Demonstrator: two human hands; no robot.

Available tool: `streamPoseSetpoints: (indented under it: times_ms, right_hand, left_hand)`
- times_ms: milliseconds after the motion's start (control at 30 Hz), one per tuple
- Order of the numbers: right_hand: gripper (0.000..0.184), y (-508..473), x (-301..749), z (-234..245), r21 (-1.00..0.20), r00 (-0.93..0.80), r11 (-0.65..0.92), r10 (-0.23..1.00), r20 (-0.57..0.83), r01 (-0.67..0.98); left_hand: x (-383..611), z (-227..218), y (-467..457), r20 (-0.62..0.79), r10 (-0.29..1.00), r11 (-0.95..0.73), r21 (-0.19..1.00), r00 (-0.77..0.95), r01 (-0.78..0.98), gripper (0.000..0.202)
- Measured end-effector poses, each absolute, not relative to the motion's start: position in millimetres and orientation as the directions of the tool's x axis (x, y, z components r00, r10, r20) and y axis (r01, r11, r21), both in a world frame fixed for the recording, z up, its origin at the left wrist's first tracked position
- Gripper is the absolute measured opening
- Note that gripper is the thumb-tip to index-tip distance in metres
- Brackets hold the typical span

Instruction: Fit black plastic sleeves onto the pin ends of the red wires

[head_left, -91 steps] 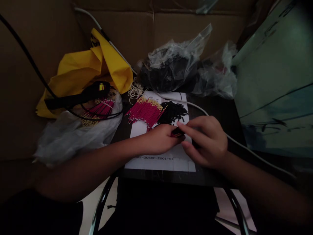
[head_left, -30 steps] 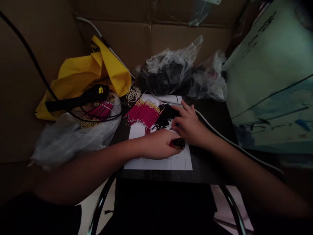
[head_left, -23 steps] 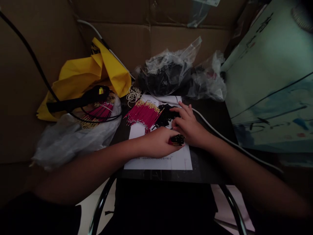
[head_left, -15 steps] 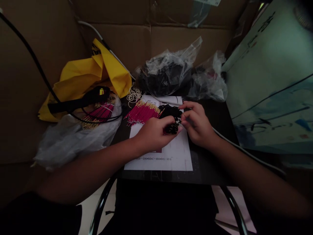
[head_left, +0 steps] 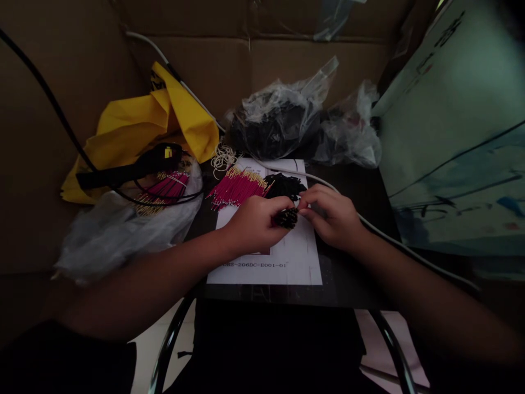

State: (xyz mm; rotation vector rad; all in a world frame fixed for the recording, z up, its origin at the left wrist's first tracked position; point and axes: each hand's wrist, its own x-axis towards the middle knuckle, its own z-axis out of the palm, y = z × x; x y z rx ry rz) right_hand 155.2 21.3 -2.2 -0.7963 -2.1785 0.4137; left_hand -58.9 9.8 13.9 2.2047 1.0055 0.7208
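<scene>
My left hand (head_left: 258,221) is wrapped round a bundle of short black wires (head_left: 288,218), their gold-coloured ends pointing toward my other hand. Thumb and forefinger of my right hand (head_left: 330,215) are pinched together at the edge of that bundle; what lies between the fingertips is too small to make out. Just beyond both hands is a heap of loose black wires (head_left: 287,185). To its left lies a spread pile of dark pink wires (head_left: 238,189) with gold and silvery tips. A printed white sheet (head_left: 299,268) lies under the hands and part of the piles.
On the left, a tied pink bundle (head_left: 174,187) rests on a clear plastic bag (head_left: 131,235) before a yellow bag (head_left: 127,117). Clear bags of black material (head_left: 270,126) stand behind. White string (head_left: 223,157) is coiled near them. A grey cable (head_left: 394,241) crosses the dark table (head_left: 348,284).
My right hand's fingers have come in closer to the bundle and pinched together. The bundle's gold ends now face more toward me. The left hand stays nearly in place.
</scene>
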Motion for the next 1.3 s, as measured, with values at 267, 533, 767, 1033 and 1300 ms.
streamPoseSetpoints:
  times_ms: [267,533,767,1033,1300]
  right_hand:
    - [0.011,21.6,155.6,-4.4,-0.543,-0.441,0.741,0.672,0.595,0.396]
    - [0.014,28.6,155.3,-6.9,-0.513,-0.429,0.770,0.638,0.640,0.379]
    - [0.016,26.9,154.4,-5.2,-0.469,-0.454,0.798,0.601,0.658,0.378]
    - [0.018,23.9,153.0,-1.2,-0.396,-0.509,0.840,0.541,0.669,0.372]
    - [0.019,18.7,151.5,0.0,-0.465,-0.475,0.797,0.604,0.640,0.386]
  left_hand:
    - [-60.4,4.4,16.1,0.237,0.816,-0.536,0.654,0.528,0.534,0.017]
    - [-59.7,-0.8,19.2,0.320,0.806,-0.560,0.687,0.498,0.464,0.014]
    - [-58.5,-0.1,20.2,0.324,0.808,-0.559,0.686,0.492,0.466,0.013]
    - [-59.7,2.9,18.0,0.283,0.791,-0.552,0.713,0.543,0.432,0.015]
    - [-58.5,2.0,17.5,0.362,0.780,-0.578,0.729,0.511,0.367,0.008]
